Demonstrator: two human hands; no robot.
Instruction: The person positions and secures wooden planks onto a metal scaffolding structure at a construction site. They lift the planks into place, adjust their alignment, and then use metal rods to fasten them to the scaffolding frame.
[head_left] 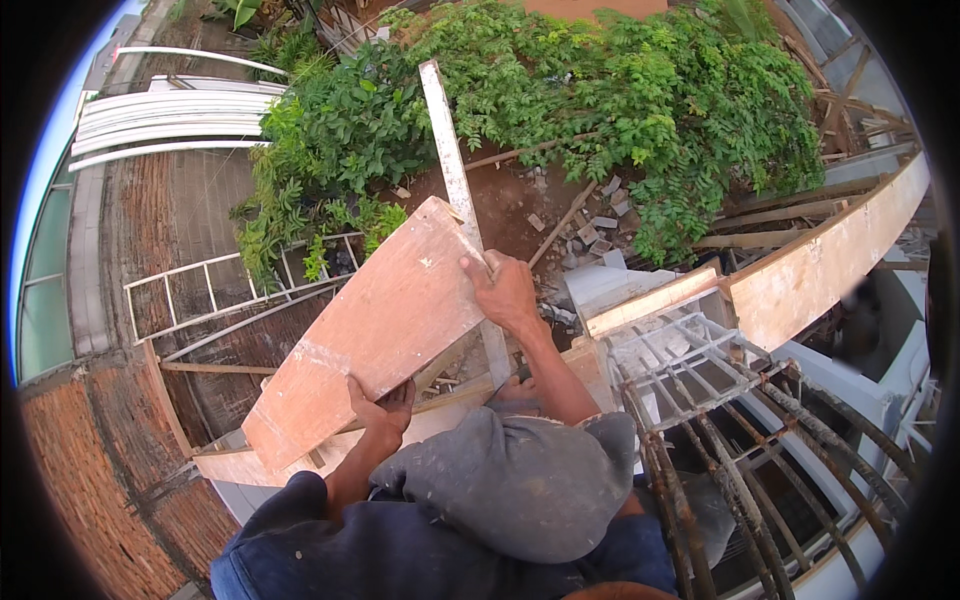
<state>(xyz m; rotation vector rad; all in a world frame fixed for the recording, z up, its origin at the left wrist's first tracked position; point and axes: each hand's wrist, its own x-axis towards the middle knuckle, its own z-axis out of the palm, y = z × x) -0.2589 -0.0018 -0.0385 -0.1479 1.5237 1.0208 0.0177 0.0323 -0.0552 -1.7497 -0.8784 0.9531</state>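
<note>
A flat, pinkish-brown plywood panel (365, 330) tilts in front of me, its upper end narrowed and its face flecked with white. At its lower right edge my left hand (383, 410) is closed round the board, thumb on the face and fingers partly hidden behind. Higher up, my right hand (503, 292) grips the right edge near the top, thumb on the face. A long white-stained bar (447, 140) stands behind the panel and passes close to my right hand; whether the hand touches it, I cannot tell. The panel's lower end overlaps a curved plywood strip (235, 467).
Rusty rebar (735, 480) forms a cage at the right, beside a curved plywood form (830, 255). Far below lie leafy plants (640, 90) and broken blocks (600, 225). A white metal frame (205, 285) and brick wall (100, 480) stand left.
</note>
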